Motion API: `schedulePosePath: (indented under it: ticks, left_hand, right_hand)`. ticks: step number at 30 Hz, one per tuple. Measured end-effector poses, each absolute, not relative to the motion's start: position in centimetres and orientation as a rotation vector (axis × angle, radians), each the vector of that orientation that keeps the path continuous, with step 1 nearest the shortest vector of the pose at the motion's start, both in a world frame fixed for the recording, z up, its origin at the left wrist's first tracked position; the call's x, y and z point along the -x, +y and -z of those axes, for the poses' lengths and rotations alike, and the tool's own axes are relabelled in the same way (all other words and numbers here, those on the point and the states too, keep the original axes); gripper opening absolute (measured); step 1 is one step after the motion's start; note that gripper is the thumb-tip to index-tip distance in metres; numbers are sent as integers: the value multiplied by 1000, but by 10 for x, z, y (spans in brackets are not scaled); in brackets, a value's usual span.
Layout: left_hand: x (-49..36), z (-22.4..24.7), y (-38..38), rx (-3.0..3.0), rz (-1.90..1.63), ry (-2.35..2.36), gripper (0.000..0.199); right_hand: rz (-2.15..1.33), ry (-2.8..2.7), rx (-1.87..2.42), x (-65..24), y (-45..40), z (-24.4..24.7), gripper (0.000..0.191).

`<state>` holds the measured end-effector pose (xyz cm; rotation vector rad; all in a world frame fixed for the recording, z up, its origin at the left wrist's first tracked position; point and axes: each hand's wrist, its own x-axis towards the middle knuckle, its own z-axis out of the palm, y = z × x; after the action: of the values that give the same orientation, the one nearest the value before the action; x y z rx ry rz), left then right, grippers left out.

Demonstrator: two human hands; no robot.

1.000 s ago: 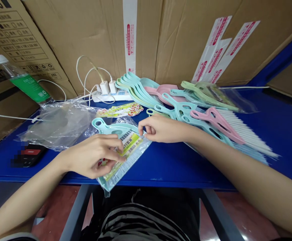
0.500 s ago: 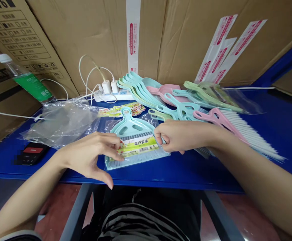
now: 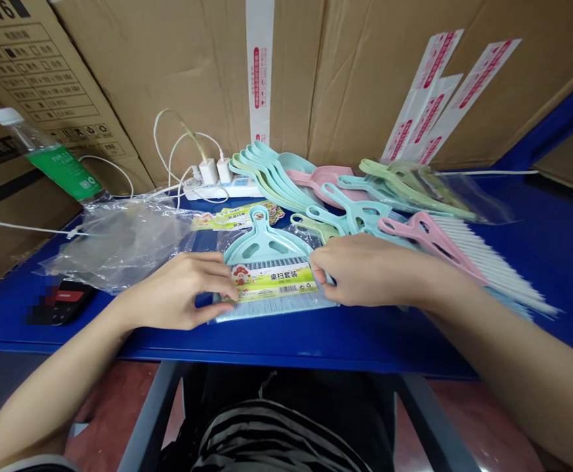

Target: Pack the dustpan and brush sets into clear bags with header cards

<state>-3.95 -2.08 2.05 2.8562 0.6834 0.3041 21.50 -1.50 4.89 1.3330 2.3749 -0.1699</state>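
A mint-green plastic dustpan (image 3: 263, 244) lies flat on the blue table with a brush nested against it. A printed yellow-green label card (image 3: 273, 282) runs across them, and a transparent bag seems to wrap the set. My left hand (image 3: 183, 292) holds the set's left edge between thumb and fingertips. My right hand (image 3: 360, 270) grips its right edge and hides that end of the dustpan. Just beyond my right hand lies a heap of mint, pink and pale green dustpans and brushes (image 3: 355, 216).
A power strip (image 3: 220, 189) with chargers and white cables stands at the back, before cardboard boxes (image 3: 168, 78). A crumpled plastic bag (image 3: 124, 246), a water bottle (image 3: 55, 157), a black device (image 3: 65, 301) and label cards (image 3: 237, 216) lie left. White-bristled brushes (image 3: 493, 269) extend right.
The dustpan set has turned from a diagonal to lying nearly square with the table's front edge. My left hand has closed in on its left edge, and my right hand has shifted slightly right.
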Motion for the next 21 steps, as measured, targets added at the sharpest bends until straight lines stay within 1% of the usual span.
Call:
schedulePosePath:
  ticks: [5,9,12,14,16,19,21]
  left_hand:
    - [39,-18,-20,-2800,-366,701,17]
    - [39,-20,-19,-2774,-340,688,18]
    - [40,-22,-20,-2767,-290,693,12]
    - [41,-23,-21,-2777,-247,703,14]
    - [41,-23,-21,-2792,-219,704,15]
    - [40,-23,-21,-2777,-220,673,13]
    - [40,-23,-21,-2732,-235,638,16]
  right_hand:
    - [26,2364,-1287,-210,-21,-49,18]
    - [-27,2419,-1240,-210,-25,-45,25]
    - [-34,2491,-1166,-207,-30,-43,36]
    - [-31,2525,-1125,-203,-33,-42,44]
    - [-25,2539,-1118,-198,-35,-41,44]
    - [-24,2545,-1149,-195,-34,-37,41]
    - [-22,2571,-1168,-196,-33,-34,43]
